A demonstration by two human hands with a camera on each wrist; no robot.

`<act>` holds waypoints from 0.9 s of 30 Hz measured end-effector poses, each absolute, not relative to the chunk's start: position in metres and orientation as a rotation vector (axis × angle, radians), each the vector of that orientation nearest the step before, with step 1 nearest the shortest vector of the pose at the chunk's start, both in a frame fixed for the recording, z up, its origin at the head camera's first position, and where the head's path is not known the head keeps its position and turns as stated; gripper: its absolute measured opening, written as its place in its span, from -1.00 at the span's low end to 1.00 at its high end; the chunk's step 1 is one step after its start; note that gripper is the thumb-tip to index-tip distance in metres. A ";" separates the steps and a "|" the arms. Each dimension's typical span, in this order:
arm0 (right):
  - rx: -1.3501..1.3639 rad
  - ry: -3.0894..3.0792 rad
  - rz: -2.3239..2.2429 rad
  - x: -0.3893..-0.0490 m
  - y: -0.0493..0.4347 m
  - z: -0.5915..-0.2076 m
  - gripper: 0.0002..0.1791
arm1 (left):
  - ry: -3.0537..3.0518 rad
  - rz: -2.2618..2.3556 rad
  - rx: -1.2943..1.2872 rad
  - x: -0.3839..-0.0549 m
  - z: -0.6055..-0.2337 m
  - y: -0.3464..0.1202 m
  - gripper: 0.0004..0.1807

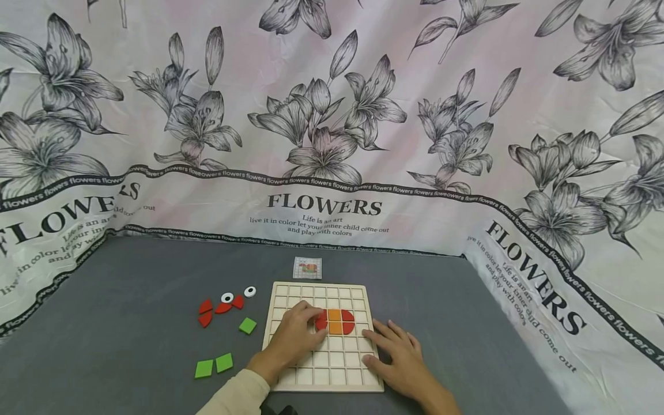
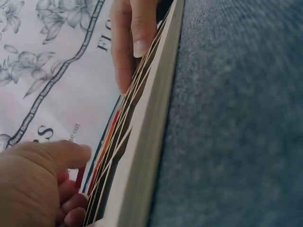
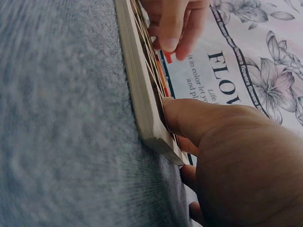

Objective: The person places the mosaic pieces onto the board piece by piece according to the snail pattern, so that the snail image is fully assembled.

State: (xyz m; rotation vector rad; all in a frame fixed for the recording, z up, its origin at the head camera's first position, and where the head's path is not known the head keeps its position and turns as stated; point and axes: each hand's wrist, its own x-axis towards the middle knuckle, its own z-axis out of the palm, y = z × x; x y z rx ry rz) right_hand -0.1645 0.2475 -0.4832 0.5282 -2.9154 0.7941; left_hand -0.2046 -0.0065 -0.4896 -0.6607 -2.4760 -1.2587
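A wooden grid board (image 1: 311, 376) lies in front of me. Orange square tiles (image 1: 335, 327) sit in its middle cells, with red quarter-round tiles (image 1: 349, 322) at their right. My left hand (image 1: 295, 335) reaches over the board's left half, at the red tiles on the orange pair's left. In the left wrist view, its thumb and fingers pinch a red tile (image 2: 80, 178) standing on edge; its full shape is hidden. My right hand (image 1: 396, 358) rests on the board's right edge, fingers spread and fairly straight, with the thumb (image 3: 177, 113) on the rim.
Left of the board lie several loose red tiles (image 1: 205, 319), two white eye discs (image 1: 227, 297) and three green square tiles (image 1: 224, 362). A small picture card (image 1: 308, 268) lies behind the board. Flower-printed cloth (image 1: 321, 219) stands around the grey table (image 1: 155, 288).
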 end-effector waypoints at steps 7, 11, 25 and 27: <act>0.540 -2.912 0.797 -0.165 0.248 -0.482 -0.45 | -2.481 -1.207 -0.682 -0.204 -0.490 -0.004 -0.67; 0.536 -2.928 0.798 -0.165 0.248 -0.482 -0.44 | -2.501 -1.208 -0.675 -0.203 -0.491 -0.005 -0.64; 0.534 -2.926 0.819 -0.165 0.247 -0.482 -0.45 | -2.485 -1.192 -0.702 -0.202 -0.492 -0.006 -0.69; 0.529 -2.928 0.819 -0.164 0.247 -0.483 -0.45 | -2.497 -1.202 -0.693 -0.202 -0.492 -0.006 -0.70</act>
